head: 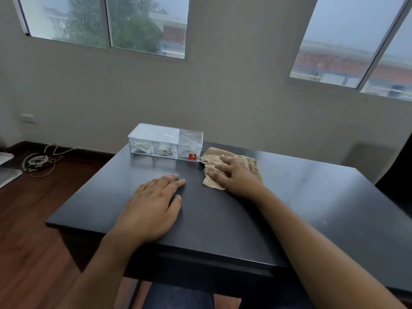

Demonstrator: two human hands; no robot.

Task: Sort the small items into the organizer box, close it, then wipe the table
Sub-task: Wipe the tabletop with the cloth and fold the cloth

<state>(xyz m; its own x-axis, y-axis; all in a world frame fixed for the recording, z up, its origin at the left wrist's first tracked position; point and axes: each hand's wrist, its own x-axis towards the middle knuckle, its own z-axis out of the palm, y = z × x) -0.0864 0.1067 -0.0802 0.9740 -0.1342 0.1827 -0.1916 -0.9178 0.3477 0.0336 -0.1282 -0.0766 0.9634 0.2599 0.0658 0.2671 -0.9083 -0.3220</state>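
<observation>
Your right hand [236,175] lies flat on a beige cloth [231,168], fingers spread and nearly straight, palm pressing the fabric onto the dark table [312,197]. The fingers are not curled round the cloth; they rest on top of it, with the thumb reaching toward its left edge. The cloth is crumpled and sits toward the far side of the table, its left corner just beside the right end of the clear organizer box [166,141]. Your left hand [153,201] rests palm down on the bare tabletop nearer to you, fingers straight and close together, holding nothing. It is well apart from the cloth and from the box. The organizer box stands at the far edge of the table with its lid down. Through its clear walls you can make out three compartments with small items inside, too small to identify. A red sticker [192,157] marks its front right corner. On the wooden floor to the left lies a tangle of pale cables [40,160].
</observation>
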